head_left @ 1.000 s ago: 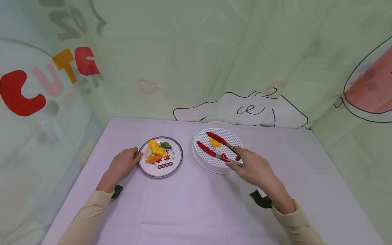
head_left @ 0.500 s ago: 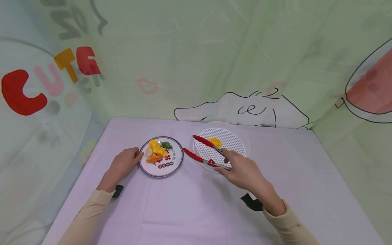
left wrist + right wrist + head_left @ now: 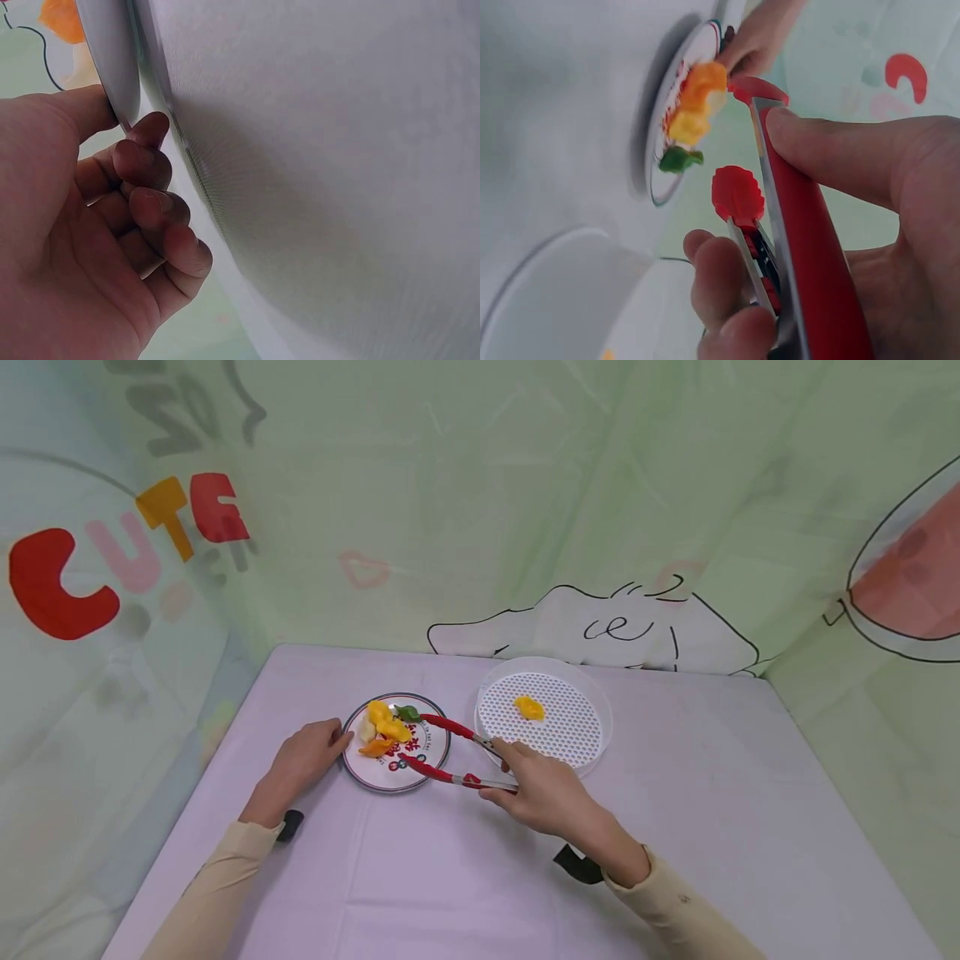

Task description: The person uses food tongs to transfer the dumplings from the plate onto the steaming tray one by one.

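Note:
My left hand (image 3: 303, 764) pinches the left rim of a round white plate (image 3: 372, 770), thumb on top and fingers curled beneath in the left wrist view. Several small dumpling-like pieces lie on the plate: yellow (image 3: 393, 729), orange (image 3: 375, 748), whitish and green (image 3: 408, 714). My right hand (image 3: 543, 789) holds red-tipped metal tongs (image 3: 810, 247), thumb on one arm and fingers round the other. The tongs' tips are spread apart over the plate's right side, with nothing gripped between them. The upper tip is close to the green piece; whether they touch I cannot tell.
A round white perforated steamer tray (image 3: 555, 747) with a clear raised rim stands right of the plate, holding one yellow piece (image 3: 529, 708). A pale lilac cloth (image 3: 450, 877) covers the table. Printed green curtains (image 3: 480, 510) hang behind and at both sides.
My right hand has carried the tongs leftward from above the steamer tray to above the plate. The yellow piece stays in the tray. My left hand keeps its place at the plate's rim.

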Tool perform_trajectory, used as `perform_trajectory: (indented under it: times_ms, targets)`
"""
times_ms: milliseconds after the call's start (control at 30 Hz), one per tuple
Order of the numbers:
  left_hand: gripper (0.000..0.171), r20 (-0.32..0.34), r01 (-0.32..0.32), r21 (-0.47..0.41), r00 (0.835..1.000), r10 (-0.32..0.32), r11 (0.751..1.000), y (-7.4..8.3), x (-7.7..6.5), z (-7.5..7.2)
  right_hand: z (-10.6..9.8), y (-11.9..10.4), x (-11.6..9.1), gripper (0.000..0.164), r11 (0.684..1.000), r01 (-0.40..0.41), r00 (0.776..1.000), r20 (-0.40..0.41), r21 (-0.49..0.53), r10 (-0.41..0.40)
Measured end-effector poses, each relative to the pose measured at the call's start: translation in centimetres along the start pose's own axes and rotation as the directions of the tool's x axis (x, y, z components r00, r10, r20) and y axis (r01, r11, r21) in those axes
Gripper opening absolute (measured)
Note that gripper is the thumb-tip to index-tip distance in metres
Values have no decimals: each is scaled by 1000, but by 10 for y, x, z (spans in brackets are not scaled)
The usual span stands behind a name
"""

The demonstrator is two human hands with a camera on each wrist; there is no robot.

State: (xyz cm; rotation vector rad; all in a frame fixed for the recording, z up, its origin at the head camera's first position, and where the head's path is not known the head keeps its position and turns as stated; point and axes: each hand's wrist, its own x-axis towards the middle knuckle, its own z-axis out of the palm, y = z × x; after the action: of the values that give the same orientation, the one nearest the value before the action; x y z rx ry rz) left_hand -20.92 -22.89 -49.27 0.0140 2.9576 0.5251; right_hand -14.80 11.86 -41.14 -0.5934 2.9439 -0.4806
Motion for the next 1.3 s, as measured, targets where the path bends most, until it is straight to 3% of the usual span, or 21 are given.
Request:
perform_trajectory:
  times_ms: [233, 933, 1300]
  targets:
    - [29, -13, -15, -1, 1000, 15, 1000, 0, -1, -1, 15, -6, 9, 69, 999, 53, 998, 23, 10, -53]
    - [28, 6, 6, -6, 1000, -6, 1000, 0, 0, -1, 36, -18, 34, 71, 996, 92, 993, 77, 17, -93]
    - [28, 10, 1, -13, 1000, -1, 1000, 0, 1, -1, 42, -17, 40, 71, 982, 157, 987, 28, -102, -155]
